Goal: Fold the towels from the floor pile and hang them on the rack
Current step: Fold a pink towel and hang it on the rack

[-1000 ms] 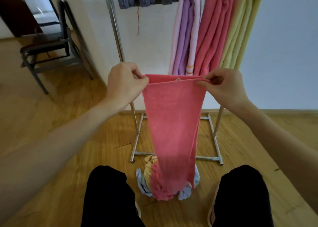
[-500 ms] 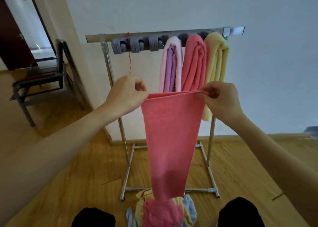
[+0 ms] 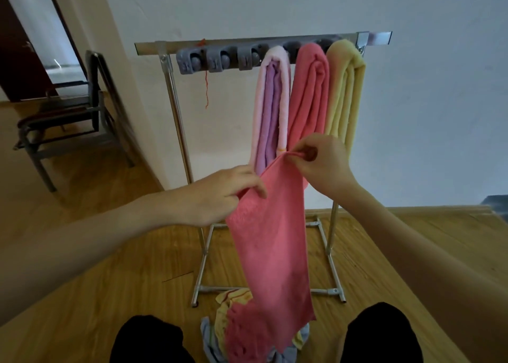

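A long pink towel (image 3: pixel 270 247) hangs from both my hands in front of the metal rack (image 3: pixel 247 43). My right hand (image 3: pixel 320 160) pinches its upper corner, held higher. My left hand (image 3: pixel 224 195) grips the towel's left edge lower down, so the top edge slants. The towel's lower end reaches the floor pile (image 3: pixel 242 332) of pink, yellow and blue towels between my knees. On the rack's right half hang a lilac towel (image 3: pixel 270 109), a pink towel (image 3: pixel 309 93) and a yellow towel (image 3: pixel 345 90).
Three grey clips (image 3: pixel 220 60) on the rack's left half hold nothing. A dark metal chair (image 3: pixel 66 120) stands at the left by a doorway. The rack's base frame (image 3: pixel 334 274) rests on the wooden floor against a white wall.
My left hand has dropped lower and moved right along the towel, so the top edge is no longer level. My right hand has stayed high. The view has tilted up slightly.
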The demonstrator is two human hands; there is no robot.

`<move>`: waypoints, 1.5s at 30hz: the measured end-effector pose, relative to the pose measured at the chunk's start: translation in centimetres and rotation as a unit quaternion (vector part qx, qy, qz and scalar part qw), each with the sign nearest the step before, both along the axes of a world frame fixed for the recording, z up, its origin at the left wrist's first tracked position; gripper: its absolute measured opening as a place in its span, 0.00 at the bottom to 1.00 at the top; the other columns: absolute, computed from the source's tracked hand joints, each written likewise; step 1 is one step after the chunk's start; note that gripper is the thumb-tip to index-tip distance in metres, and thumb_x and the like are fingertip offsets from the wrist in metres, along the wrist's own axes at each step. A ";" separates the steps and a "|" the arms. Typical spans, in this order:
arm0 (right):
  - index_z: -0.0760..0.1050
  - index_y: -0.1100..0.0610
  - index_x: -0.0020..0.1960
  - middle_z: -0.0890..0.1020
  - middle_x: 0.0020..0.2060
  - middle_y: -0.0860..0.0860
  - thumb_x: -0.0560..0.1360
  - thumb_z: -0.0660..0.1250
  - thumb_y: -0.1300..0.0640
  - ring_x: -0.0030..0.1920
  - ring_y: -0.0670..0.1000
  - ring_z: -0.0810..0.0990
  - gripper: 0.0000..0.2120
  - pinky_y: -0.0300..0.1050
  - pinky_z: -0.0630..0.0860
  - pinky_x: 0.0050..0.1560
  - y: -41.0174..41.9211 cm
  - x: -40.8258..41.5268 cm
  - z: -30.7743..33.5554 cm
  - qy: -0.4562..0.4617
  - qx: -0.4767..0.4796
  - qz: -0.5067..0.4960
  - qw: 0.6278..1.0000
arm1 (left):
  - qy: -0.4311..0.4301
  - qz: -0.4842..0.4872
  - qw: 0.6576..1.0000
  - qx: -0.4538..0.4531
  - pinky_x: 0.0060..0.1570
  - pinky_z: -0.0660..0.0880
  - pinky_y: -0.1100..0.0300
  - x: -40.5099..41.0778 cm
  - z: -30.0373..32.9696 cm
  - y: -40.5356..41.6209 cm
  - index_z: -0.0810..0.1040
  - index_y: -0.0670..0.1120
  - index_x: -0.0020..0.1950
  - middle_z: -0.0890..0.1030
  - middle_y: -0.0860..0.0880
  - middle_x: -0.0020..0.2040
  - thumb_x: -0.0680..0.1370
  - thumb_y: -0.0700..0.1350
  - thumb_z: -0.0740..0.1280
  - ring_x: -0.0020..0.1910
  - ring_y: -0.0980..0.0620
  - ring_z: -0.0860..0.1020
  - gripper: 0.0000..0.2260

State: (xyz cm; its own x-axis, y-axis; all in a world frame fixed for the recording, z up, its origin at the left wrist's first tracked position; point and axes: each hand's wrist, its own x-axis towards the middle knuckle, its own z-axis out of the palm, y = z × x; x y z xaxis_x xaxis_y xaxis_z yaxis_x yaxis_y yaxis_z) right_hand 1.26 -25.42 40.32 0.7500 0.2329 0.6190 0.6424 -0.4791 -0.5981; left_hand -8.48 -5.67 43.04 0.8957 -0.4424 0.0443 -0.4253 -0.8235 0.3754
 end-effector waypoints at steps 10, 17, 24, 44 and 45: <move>0.82 0.59 0.41 0.76 0.32 0.44 0.69 0.72 0.65 0.31 0.39 0.72 0.03 0.26 0.68 0.36 0.4 -1.4 -1.6 -0.040 -0.086 0.043 0.995 | 0.085 -0.100 0.988 0.077 0.44 0.64 0.80 -0.8 -0.3 -1.5 0.74 0.44 0.67 0.68 0.62 0.49 0.69 0.30 0.58 0.47 0.79 0.67 0.28; 0.83 0.58 0.42 0.75 0.32 0.39 0.70 0.72 0.64 0.32 0.38 0.74 0.03 0.28 0.69 0.36 -0.7 -1.4 -1.9 -0.018 -0.053 0.043 0.997 | -0.126 -0.140 0.980 0.065 0.44 0.68 0.71 -0.8 -0.9 -1.4 0.83 0.46 0.50 0.74 0.57 0.44 0.74 0.35 0.69 0.44 0.65 0.74 0.09; 0.83 0.57 0.41 0.77 0.31 0.39 0.70 0.74 0.61 0.31 0.39 0.75 0.01 0.29 0.69 0.34 -1.6 -1.5 -2.5 0.026 -0.045 0.045 0.998 | -0.307 -0.236 0.905 0.174 0.53 0.75 0.52 -1.2 -2.7 -2.1 0.77 0.43 0.47 0.81 0.46 0.48 0.78 0.35 0.58 0.49 0.47 0.79 0.09; 0.83 0.60 0.47 0.82 0.31 0.48 0.73 0.69 0.67 0.32 0.45 0.80 0.06 0.36 0.78 0.38 -0.6 -2.9 -0.2 0.168 0.030 0.174 0.970 | -0.284 0.061 0.957 0.000 0.32 0.64 0.68 1.6 -3.9 -1.4 0.77 0.47 0.44 0.73 0.56 0.33 0.77 0.58 0.56 0.32 0.56 0.71 0.17; 0.83 0.59 0.47 0.82 0.31 0.47 0.73 0.69 0.67 0.32 0.45 0.80 0.07 0.36 0.78 0.38 -0.5 -3.0 -0.1 0.172 0.036 0.180 0.968 | -0.286 0.067 0.956 -0.004 0.32 0.65 0.66 1.6 -3.9 -1.4 0.78 0.47 0.44 0.74 0.55 0.33 0.77 0.58 0.56 0.32 0.56 0.72 0.18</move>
